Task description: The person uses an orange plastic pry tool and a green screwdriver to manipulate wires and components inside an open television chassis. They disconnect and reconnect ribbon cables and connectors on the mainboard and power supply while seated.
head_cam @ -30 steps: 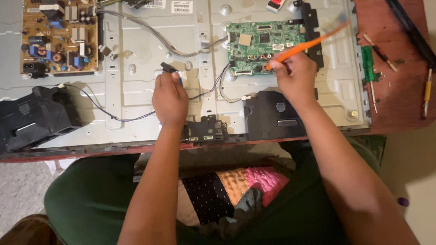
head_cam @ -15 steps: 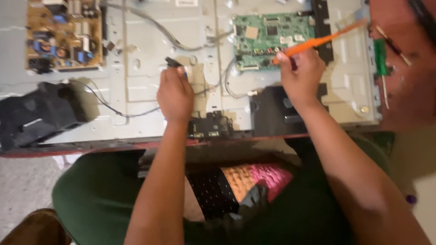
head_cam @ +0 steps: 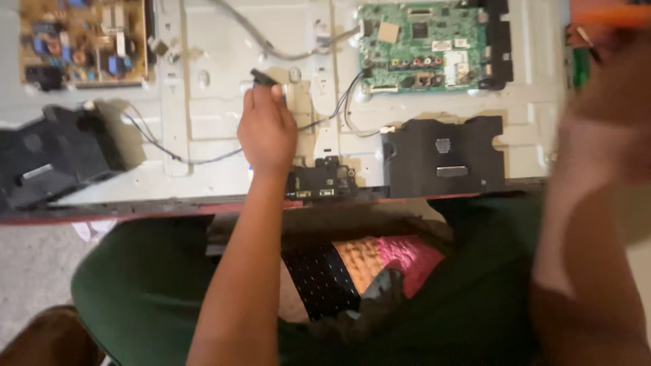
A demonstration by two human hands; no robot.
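A small black plug (head_cam: 263, 76) is pinched in the left hand (head_cam: 268, 125) mid-panel (head_cam: 224, 102), so its thin wires (head_cam: 203, 159) could get yanked. The right hand (head_cam: 610, 108) is blurred at the right edge; its grip can't be told, though an orange tool (head_cam: 610, 15) could scrape the green board (head_cam: 424, 44).

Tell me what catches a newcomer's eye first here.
The green circuit board at top centre stands out against the pale metal panel. At the centre, the left hand pinches a small black connector. The right hand is a blur at the right edge, under an orange tool.
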